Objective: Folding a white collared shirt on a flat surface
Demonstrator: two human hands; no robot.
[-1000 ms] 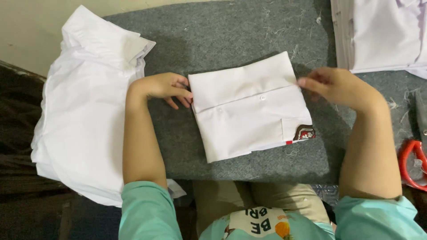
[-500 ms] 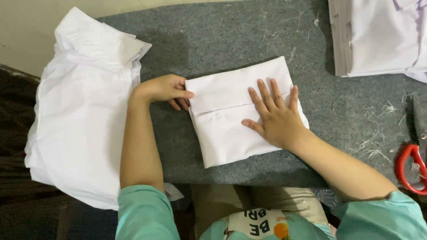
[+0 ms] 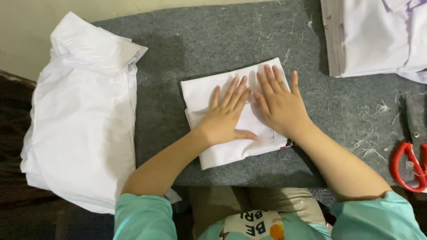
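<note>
Both hands lie flat on a folded white cloth (image 3: 209,95) in the middle of the frame. The left hand (image 3: 227,115) rests palm down on the cloth's centre, fingers straight and slightly spread toward the top of the frame, thumb stretched out to the right along the lower part of the fold. The right hand (image 3: 280,104) presses just beside it on the cloth's right half — fingers apart, pointing up, the tips reaching the cloth's upper edge. Neither hand grasps anything; both are open, palms against the fabric, and the two sit close together, nearly touching at the index fingers.

The cloth lies on a grey felt mat (image 3: 231,40) flecked with loose threads (most of them to the right). A small dark and red tag (image 3: 289,143) peeks out at the cloth's lower right corner, just under the right wrist.

At the left of the frame a pile of white shirts (image 3: 80,133) hangs over the mat's edge, well apart from the hands. In the upper right lies another stack of white garments (image 3: 378,35). At the right edge, lower down, red-handled scissors (image 3: 407,166) rest on the mat. The person wears teal sleeves (image 3: 142,218) — visible along the bottom of the frame.
</note>
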